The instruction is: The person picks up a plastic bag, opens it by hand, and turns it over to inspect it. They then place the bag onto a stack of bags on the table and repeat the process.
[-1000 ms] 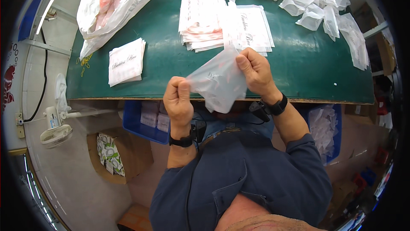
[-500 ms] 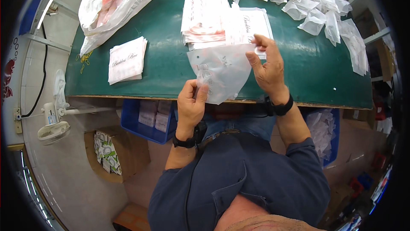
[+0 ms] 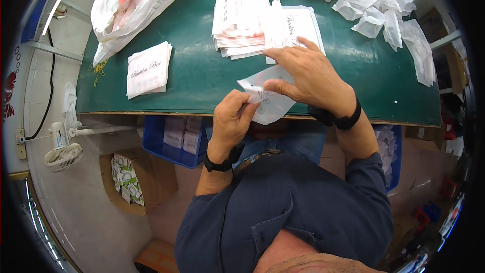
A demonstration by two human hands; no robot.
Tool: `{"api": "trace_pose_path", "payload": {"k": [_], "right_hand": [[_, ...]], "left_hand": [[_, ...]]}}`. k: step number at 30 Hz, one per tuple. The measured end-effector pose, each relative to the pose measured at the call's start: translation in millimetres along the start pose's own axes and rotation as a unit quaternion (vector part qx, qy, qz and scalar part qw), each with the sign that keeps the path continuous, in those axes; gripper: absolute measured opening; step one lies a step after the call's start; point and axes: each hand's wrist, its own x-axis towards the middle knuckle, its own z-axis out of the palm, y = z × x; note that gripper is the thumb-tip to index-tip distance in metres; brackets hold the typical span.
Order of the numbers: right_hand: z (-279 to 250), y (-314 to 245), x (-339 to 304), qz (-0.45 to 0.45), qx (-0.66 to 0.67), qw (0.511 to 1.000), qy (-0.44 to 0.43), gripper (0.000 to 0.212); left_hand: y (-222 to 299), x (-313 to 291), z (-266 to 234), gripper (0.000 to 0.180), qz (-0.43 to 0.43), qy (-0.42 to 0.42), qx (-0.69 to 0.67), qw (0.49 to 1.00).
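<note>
Left hand (image 3: pixel 230 121) pinches clear pouch (image 3: pixel 268 98); right hand (image 3: pixel 308 73) seemingly flat atop.

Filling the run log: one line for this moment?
left hand: pinches clear bag corner | right hand: presses bag flat | where: green table near edge

Both forearms come up from the bottom, bare from the rolled dark-blue sleeves, with a black band on each wrist. Left hand (image 3: pixel 230 121) is curled into a loose fist, thumb and fingertips pinched together at its upper right. Right hand (image 3: pixel 308 73) sits just above and right of it, palm down, fingers spread flat and pointing left, thumb tucked underneath.
</note>
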Motion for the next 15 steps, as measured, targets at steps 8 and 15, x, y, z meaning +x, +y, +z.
{"api": "trace_pose_path", "payload": {"k": [8, 15], "right_hand": [[-9, -12, 5, -0.064, 0.034, 0.997, -0.027, 0.029], [13, 11, -16, 0.119, 0.19, 0.963, 0.149, 0.02]], "left_hand": [[6, 7, -7, 0.011, 0.019, -0.046, 0.038, 0.998], [-18, -11, -9, 0.023, -0.14, 0.062, -0.211, 0.966]]}}
